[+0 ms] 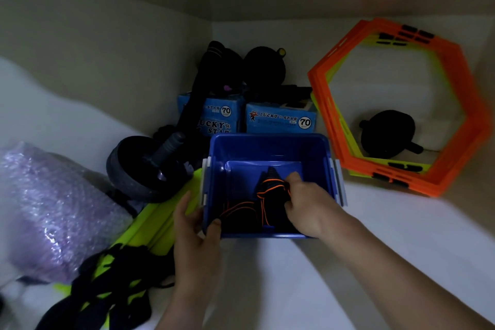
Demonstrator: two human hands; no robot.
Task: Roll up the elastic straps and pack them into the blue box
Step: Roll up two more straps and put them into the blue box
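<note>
The blue box (270,144) stands open on the white surface in the middle of the view. My right hand (308,203) reaches inside it and is closed on a rolled black elastic strap with orange edging (272,190). More black and orange strap (238,211) lies on the box floor to the left. My left hand (195,225) grips the box's near left corner, thumb over the rim. A loose tangle of black straps (117,281) lies at the lower left over a lime green bar.
Orange and yellow hexagonal rings (460,104) lean against the wall at right. Two blue cardboard boxes (281,119) sit behind the blue box. An ab wheel (139,166) and a bubble-wrapped bundle (51,211) lie at left. A lime green bar (160,222) touches the box's left side.
</note>
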